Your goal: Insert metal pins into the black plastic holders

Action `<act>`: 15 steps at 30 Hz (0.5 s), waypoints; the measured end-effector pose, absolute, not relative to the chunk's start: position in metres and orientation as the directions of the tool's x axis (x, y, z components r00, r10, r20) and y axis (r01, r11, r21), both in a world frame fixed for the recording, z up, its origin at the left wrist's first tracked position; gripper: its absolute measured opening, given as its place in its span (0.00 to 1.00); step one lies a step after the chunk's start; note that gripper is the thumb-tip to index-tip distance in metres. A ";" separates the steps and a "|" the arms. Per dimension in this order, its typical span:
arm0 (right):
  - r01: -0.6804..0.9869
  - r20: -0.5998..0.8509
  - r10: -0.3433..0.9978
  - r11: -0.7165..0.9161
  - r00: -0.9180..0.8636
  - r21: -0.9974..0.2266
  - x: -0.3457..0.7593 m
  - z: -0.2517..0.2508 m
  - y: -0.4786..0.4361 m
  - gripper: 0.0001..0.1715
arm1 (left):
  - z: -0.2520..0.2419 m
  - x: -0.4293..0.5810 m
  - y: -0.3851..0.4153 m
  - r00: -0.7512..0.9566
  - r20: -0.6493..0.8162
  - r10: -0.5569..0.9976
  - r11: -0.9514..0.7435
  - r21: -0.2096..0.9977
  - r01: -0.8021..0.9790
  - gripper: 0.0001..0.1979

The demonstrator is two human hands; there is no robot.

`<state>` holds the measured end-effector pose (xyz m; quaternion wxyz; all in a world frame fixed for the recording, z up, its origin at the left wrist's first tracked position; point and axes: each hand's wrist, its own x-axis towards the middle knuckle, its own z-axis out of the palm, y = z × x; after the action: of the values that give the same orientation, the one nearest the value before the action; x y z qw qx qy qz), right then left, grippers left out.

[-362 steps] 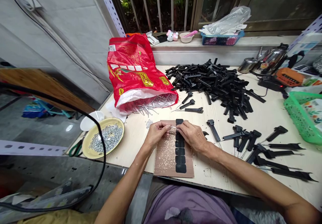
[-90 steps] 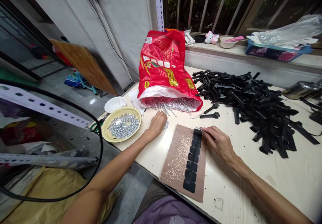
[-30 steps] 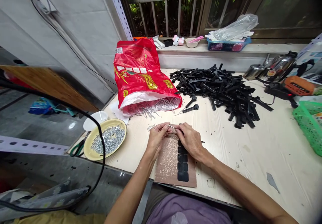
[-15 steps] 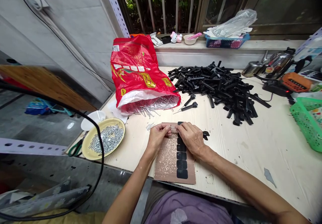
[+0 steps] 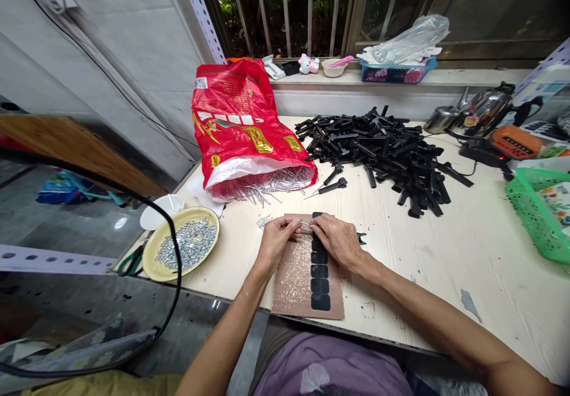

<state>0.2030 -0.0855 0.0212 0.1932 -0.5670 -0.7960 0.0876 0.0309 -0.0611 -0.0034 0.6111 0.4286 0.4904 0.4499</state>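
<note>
My left hand [image 5: 279, 237] and my right hand [image 5: 337, 240] meet over a brown board [image 5: 291, 283] at the table's front. A thin metal pin [image 5: 305, 224] spans the small gap between their fingertips. The left thumb and forefinger pinch its left end. My right fingers are closed round its other end and over a black plastic piece, whose forked end [image 5: 361, 238] sticks out past the palm. Most of that piece is hidden. Black rounded pads [image 5: 319, 287] run in a column down the board, partly under the right hand.
Small metal parts fill a yellow plate [image 5: 150, 265] at left, beside green-handled scissors [image 5: 132, 262]. Behind lies a red bag [image 5: 238, 117] spilling metal pins [image 5: 262, 193]. Black plastic pieces are heaped [image 5: 374, 146] at the back. A green basket [image 5: 534, 224] stands right; a black cable [image 5: 179, 253] loops at left.
The hands stay together over the board, with the pin between them. Slightly more of the pin shows now. The whole view has shifted a little.
</note>
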 end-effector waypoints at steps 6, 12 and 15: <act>0.882 0.318 0.872 0.438 -0.371 -0.172 0.206 0.022 -0.086 0.13 | -0.004 0.032 -0.061 0.155 -0.291 0.944 0.318 0.928 -0.193 0.16; 0.860 0.345 0.830 0.499 -0.439 -0.105 0.211 0.019 -0.085 0.13 | -0.004 0.033 -0.061 0.157 -0.258 0.953 0.281 0.949 -0.144 0.16; 0.870 0.326 0.864 0.456 -0.384 -0.185 0.212 0.019 -0.084 0.13 | -0.004 0.033 -0.062 0.140 -0.210 0.968 0.229 0.964 -0.136 0.16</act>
<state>0.2119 -0.0840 0.0193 0.1909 -0.5213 -0.8317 -0.0082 0.0327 -0.0617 -0.0045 0.6190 0.4324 0.4809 0.4456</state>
